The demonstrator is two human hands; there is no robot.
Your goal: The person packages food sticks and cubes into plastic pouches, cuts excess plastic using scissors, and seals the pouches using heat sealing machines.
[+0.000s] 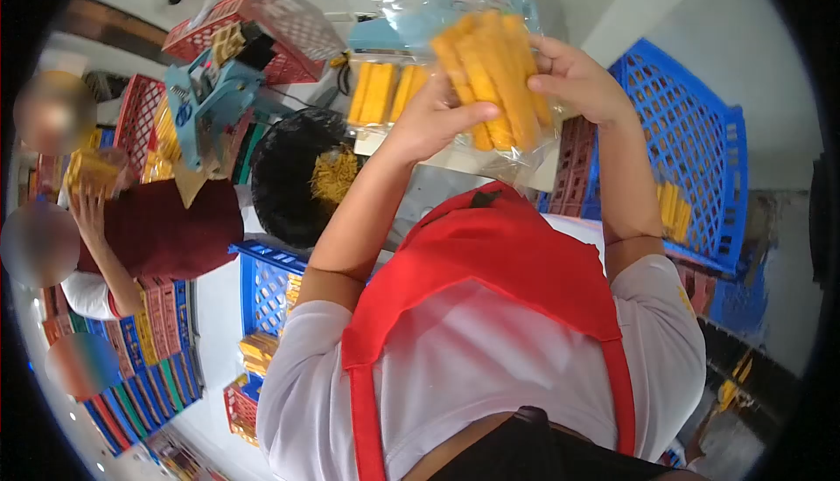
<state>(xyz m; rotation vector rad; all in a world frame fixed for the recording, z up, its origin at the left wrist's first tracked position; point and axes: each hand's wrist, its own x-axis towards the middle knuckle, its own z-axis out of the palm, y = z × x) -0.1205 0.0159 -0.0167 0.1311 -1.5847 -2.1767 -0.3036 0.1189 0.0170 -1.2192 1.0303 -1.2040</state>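
Both of my hands hold a clear plastic bag of thick yellow sticks point(490, 79) up in front of me. My left hand point(437, 121) grips its near left side, with the thumb lying across the sticks. On the bag's right side, my right hand point(573, 79) has its fingers and thumb closed on the plastic. Just behind my left hand lie flat clear packs of similar yellow sticks point(374, 94), beside a light blue machine point(389, 35). The bag and my hand partly cover the machine and the packs.
A black-lined bin point(280, 179) with yellow scraps stands to the left. On the right is a blue crate point(700, 140) with yellow sticks inside. A co-worker in a dark red apron point(166, 227) holds a pack near another blue machine point(206, 109). Red crates point(210, 26) stand behind.
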